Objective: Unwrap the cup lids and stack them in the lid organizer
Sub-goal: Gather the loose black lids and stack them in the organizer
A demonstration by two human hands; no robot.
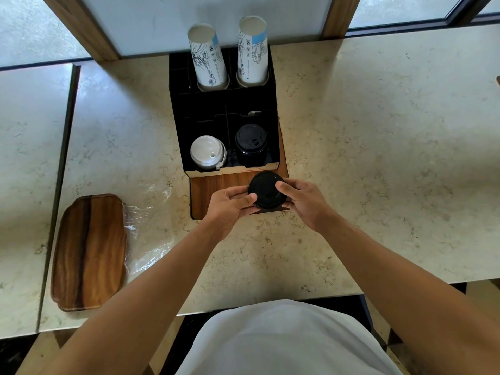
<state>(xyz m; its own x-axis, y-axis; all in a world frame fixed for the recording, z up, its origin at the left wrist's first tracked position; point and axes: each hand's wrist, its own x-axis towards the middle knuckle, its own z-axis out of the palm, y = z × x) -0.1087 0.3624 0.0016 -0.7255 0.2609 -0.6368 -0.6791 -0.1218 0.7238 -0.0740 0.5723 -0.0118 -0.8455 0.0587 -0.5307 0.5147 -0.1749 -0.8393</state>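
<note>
Both hands, left point(228, 205) and right point(304, 200), grip clamped on black lids point(266, 190) just in front of lid organizer point(189, 136). Stacking step (wrap off, apparently). Next: lower onto black stack point(251, 143), front-right compartment

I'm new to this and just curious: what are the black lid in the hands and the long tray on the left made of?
The black lid, held by the left hand and right hand, looks like thin moulded plastic: matte with a faint sheen and a formed rim. The tray looks like varnished wood: streaked brown grain, glossy surface.
</note>
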